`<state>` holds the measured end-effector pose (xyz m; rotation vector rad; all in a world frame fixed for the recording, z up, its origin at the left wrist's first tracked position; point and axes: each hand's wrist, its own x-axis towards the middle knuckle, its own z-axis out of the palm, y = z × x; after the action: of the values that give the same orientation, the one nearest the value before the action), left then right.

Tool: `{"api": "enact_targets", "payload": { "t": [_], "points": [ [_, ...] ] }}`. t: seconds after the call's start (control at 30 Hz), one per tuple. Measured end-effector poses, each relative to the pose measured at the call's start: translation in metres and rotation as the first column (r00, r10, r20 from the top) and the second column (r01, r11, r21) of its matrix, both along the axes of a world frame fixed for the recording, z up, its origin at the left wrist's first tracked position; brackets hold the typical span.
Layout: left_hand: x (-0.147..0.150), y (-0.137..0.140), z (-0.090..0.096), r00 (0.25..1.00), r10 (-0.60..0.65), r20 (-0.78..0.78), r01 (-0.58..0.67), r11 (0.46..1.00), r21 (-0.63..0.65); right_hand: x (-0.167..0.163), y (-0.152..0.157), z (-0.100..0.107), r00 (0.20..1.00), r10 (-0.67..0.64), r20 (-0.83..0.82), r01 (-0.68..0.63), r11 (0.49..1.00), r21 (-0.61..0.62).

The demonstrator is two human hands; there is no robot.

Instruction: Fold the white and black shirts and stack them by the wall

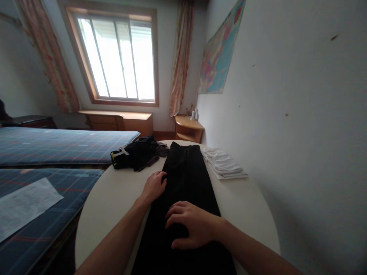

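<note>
A pair of black trousers lies stretched lengthwise over the round cream table, its waistband at the far end and its lower part running toward me. My left hand rests at the left edge of the trousers, fingers loosely bent with nothing visible in them. Over the lower middle of the cloth is my right hand, thumb and fingers apart and curved. Whether its fingertips touch the fabric I cannot tell. No cloth shows gripped in either hand.
A crumpled pile of dark clothes sits at the table's far left. Folded white cloth lies at the right, near the wall. Plaid mattresses stand to the left, one bearing a paper sheet. A corner shelf is behind.
</note>
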<state>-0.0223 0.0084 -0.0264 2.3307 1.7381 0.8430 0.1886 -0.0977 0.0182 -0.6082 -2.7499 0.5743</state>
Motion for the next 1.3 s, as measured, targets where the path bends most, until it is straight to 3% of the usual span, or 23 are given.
{"api": "enact_targets", "payload": {
  "t": [0.23, 0.57, 0.7, 0.8, 0.87, 0.97, 1.1, 1.2, 1.3],
  "points": [
    [-0.005, 0.005, -0.002, 0.997, 0.064, 0.043, -0.063, 0.998, -0.024, 0.005, -0.006, -0.025, 0.995, 0.007, -0.099, -0.011, 0.999, -0.034],
    [-0.003, 0.001, 0.007, 0.988, 0.118, 0.096, -0.117, 0.993, -0.022, 0.014, -0.022, -0.019, 0.994, 0.064, -0.089, -0.079, 0.980, -0.184],
    [0.001, 0.004, 0.003, 0.989, 0.109, 0.097, -0.112, 0.993, 0.030, 0.024, -0.035, -0.019, 0.989, 0.137, -0.051, -0.146, 0.960, -0.237],
    [0.006, 0.005, -0.004, 0.997, 0.076, 0.020, -0.076, 0.997, 0.027, 0.024, -0.035, -0.007, 0.982, 0.182, -0.044, -0.187, 0.947, -0.262],
    [0.009, 0.003, -0.008, 0.995, 0.074, -0.070, -0.074, 0.997, 0.002, 0.022, -0.026, 0.004, 0.992, 0.112, -0.051, -0.121, 0.963, -0.241],
    [0.014, 0.001, -0.009, 0.977, 0.106, -0.183, -0.116, 0.992, -0.042, 0.022, 0.001, 0.011, 0.991, -0.130, -0.019, 0.127, 0.982, -0.137],
    [0.016, 0.011, 0.004, 0.963, 0.117, -0.241, -0.127, 0.992, -0.027, 0.029, 0.051, 0.001, 0.910, -0.408, 0.071, 0.408, 0.913, 0.017],
    [0.015, 0.032, 0.020, 0.958, 0.119, -0.261, -0.119, 0.993, 0.015, 0.033, 0.081, -0.010, 0.858, -0.505, 0.094, 0.500, 0.863, 0.066],
    [0.013, 0.063, 0.033, 0.954, 0.087, -0.287, -0.080, 0.996, 0.036, 0.032, 0.094, -0.017, 0.849, -0.515, 0.118, 0.513, 0.857, 0.051]
  ]
}}
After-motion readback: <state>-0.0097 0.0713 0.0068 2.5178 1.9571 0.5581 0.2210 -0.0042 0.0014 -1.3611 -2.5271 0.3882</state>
